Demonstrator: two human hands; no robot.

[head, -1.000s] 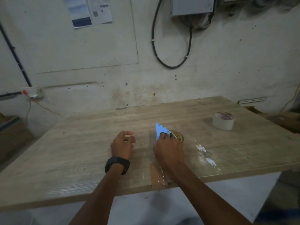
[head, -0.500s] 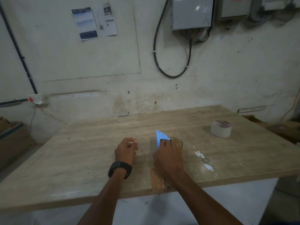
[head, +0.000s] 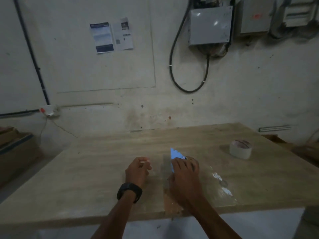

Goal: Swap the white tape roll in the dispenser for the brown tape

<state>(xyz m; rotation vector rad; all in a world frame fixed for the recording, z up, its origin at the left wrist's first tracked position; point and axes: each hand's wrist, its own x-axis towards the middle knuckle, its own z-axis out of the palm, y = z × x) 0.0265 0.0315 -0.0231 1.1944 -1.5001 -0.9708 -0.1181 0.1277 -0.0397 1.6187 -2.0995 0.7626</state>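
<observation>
The blue tape dispenser lies on the wooden table in front of me, and my right hand covers and grips most of it. A sliver of the brown tape roll shows just past my fingers, seated in the dispenser. A strip of brown tape runs from the dispenser to the table's near edge. The white tape roll stands alone at the far right of the table. My left hand rests left of the dispenser with its fingers curled; I cannot see anything held in it.
Shiny tape scraps are stuck to the table right of my hand. A wall with a cable loop and electrical boxes rises behind the table. Cardboard boxes sit at the left.
The view has tilted upward, showing more wall. Both hands stay in much the same place, the right still on the dispenser.
</observation>
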